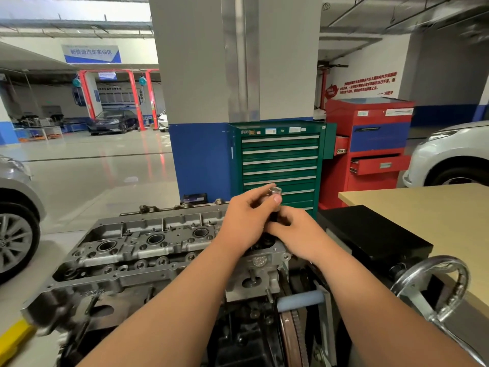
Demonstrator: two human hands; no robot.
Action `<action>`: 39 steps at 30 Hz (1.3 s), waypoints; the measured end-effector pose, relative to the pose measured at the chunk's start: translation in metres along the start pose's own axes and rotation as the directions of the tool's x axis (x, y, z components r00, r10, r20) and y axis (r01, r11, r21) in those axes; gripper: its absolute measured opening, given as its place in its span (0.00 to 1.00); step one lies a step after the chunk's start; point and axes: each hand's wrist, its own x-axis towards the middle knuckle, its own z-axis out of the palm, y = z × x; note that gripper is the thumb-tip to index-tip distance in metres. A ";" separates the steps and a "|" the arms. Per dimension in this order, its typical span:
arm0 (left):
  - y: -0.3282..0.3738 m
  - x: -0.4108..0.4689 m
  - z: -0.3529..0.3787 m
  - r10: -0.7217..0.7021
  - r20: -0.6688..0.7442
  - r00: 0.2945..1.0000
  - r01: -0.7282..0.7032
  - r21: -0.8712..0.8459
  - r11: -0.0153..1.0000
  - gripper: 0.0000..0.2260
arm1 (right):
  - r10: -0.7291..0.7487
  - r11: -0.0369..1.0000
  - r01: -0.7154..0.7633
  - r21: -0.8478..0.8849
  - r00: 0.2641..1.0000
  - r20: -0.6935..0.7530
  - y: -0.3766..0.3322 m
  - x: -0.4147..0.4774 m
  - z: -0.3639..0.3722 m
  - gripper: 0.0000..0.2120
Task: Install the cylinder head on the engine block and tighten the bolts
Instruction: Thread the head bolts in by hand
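Mid-frame, my left hand (248, 217) and right hand (295, 230) both grip the socket (275, 192), upright over the right end of the cylinder head (137, 250). It probably sits on a bolt, but my fingers hide that. It should feel light, rigid and slick, so I grip it low.

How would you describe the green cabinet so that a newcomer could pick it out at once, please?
Find the wide pillar, grey above and blue below, in the middle of the workshop. The green cabinet stands at its foot, on the right. Unlike the red cabinet beside it, which has two drawers pulled out, its drawers are all shut.
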 end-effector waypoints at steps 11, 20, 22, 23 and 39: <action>-0.001 0.001 -0.007 -0.050 0.082 0.995 0.050 -0.005 0.999 0.10 | -0.013 1.000 0.013 0.019 1.000 0.020 -0.001 0.004 -0.002 0.03; 0.000 0.004 -0.008 0.026 0.071 0.997 -0.040 0.203 0.978 0.05 | -0.030 0.993 0.032 -0.112 0.999 0.014 -0.009 0.005 -0.006 0.07; -0.001 0.005 -0.007 0.006 0.048 0.999 -0.014 0.177 0.984 0.07 | -0.032 0.988 0.034 -0.148 0.999 0.017 -0.010 0.005 -0.006 0.09; -0.002 0.005 -0.007 -0.007 0.030 1.000 0.003 0.148 0.989 0.09 | -0.035 0.988 0.038 -0.150 0.999 0.022 -0.010 0.006 -0.006 0.10; -0.013 0.003 -0.013 -0.071 0.061 0.996 0.058 0.185 0.981 0.04 | 0.003 0.987 0.012 -0.159 0.996 0.089 -0.009 0.013 -0.009 0.09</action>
